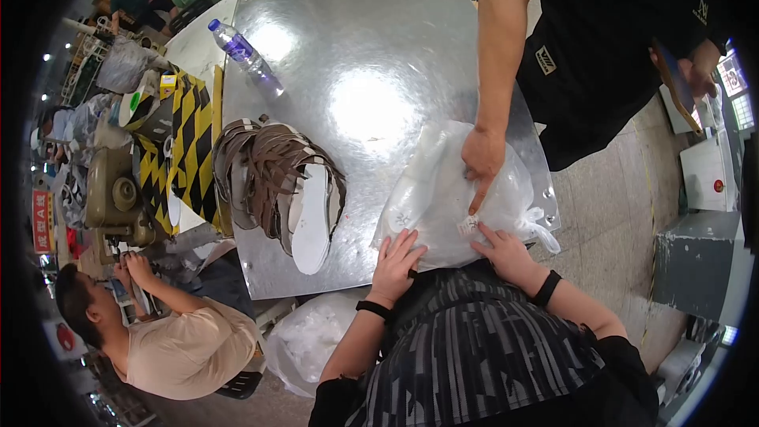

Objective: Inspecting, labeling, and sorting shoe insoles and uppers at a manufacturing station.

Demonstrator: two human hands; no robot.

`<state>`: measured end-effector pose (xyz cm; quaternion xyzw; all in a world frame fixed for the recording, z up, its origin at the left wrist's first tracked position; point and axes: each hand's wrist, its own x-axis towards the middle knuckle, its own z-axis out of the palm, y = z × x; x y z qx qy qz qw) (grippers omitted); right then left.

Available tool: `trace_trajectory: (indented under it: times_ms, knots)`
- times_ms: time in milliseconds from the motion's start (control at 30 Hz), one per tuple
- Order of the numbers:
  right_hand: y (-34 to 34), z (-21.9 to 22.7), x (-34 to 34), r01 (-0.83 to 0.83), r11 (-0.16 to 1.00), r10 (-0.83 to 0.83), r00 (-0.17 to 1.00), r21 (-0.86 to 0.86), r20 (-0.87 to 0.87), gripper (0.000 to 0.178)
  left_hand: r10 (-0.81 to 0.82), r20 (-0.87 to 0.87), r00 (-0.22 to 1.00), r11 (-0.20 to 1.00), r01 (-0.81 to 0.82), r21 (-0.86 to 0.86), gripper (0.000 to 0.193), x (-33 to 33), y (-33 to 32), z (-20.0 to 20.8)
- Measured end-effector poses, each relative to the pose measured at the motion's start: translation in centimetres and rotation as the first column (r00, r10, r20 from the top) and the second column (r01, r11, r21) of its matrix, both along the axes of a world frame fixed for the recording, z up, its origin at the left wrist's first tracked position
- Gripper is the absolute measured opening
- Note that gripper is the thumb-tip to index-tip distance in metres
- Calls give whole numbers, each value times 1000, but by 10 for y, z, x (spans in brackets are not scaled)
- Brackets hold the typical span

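A knotted, translucent white plastic bag (pixel 433 182) lies on the shiny metal table in front of me. Pale contents show through it, but I cannot make out what they are. My left hand (pixel 398 262) rests on the bag's near left edge, fingers spread. On its near right side lies my right hand (pixel 510 256), fingers stretched out beside a small printed white label (pixel 468 225). A co-worker's hand (pixel 484 156) reaches in from the far side, its index finger pointing down at the bag just above that label.
Brown shoe uppers (pixel 261 178) are bundled on the metal table (pixel 371 16), with a white insole (pixel 311 221) against them. A water bottle (pixel 245 57) lies farther back. A seated person (pixel 186 340) works at a sewing machine (pixel 118 190) on the left. A plastic sack (pixel 312 340) stands below the table.
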<state>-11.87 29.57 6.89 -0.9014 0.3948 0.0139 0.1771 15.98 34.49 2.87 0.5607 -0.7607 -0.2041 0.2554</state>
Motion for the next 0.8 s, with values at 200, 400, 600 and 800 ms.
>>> trace_trajectory:
  times_ms: [200,400,600,800]
  knots:
    - [0,0,0,-1,1000,1,1000,-17,5,48,11,15,1000,1000,-11,-12,28,0,1,-1]
    - [-2,-1,-1,0,999,0,1000,-34,9,45,60,33,998,996,-58,-69,23,-2,3,-15]
    - [-3,3,0,0,999,-1,1000,-43,-17,41,61,64,996,995,-56,-84,23,-3,2,-17]
    - [-2,-1,-2,3,999,-3,1000,-37,5,41,59,81,995,995,-52,-86,23,-3,3,-17]
